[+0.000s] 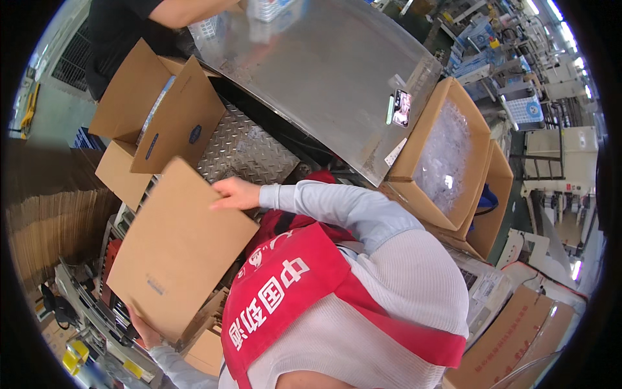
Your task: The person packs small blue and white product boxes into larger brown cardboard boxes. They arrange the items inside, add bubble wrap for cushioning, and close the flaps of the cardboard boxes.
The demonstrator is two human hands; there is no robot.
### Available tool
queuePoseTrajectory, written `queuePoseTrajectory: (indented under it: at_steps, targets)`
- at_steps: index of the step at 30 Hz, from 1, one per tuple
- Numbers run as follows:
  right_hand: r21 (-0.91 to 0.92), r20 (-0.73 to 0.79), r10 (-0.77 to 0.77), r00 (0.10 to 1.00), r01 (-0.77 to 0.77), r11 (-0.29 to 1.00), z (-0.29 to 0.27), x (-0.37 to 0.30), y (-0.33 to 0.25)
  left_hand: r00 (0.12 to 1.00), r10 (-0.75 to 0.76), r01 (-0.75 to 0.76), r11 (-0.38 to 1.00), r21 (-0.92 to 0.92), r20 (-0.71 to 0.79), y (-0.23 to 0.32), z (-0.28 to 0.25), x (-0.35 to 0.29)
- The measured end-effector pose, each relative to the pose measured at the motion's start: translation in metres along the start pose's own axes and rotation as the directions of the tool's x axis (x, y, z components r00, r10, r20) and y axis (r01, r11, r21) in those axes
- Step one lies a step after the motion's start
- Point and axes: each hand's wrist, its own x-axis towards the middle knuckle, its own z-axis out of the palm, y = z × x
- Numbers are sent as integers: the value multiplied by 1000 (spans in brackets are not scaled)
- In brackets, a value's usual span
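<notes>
The right hand [238,194] pinches the brown cardboard [181,253], fingers [227,186] nearly closed. The left hand [145,330] touches its low end, grip unclear. Both should hold evenly and gently.

A phone [402,107] with a lit screen lies on the grey metal bench [324,78], near a white paper scrap [395,152] at the edge. Beside the bench, an open carton [477,136] holds clear plastic [444,155]; behind it, another box [500,188] has something blue [487,198] inside. A taped brown box [518,340] sits at lower right, and stacked flat cardboard [58,227] stands far left
</notes>
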Motion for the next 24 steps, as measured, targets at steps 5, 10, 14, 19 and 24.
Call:
queuePoseTrajectory:
  at_steps: [5, 10, 14, 19, 24]
  targets:
    - [-223, 344, -31, 939, 114, 968, 82, -4, -154, 931, -243, 228, 970, 88, 271, -139, -34, 79]
    - [-724, 604, 221, 766, 411, 554, 135, 24, -35, 889, -71, 210, 941, -264, 452, -104, 170, 76]
    - [-745, 414, 320, 852, 115, 657, 101, -3, -37, 939, 328, -341, 839, 425, 108, -128, 228, 75]
    - [-967, 225, -31, 974, 220, -131, -109, -25, -120, 993, 120, -117, 989, 91, -23, -119, 224, 46]
    - [-905, -423, 172, 890, -407, -121, -150, -46, -31, 989, -104, 101, 994, 37, 103, -113, 156, 69]
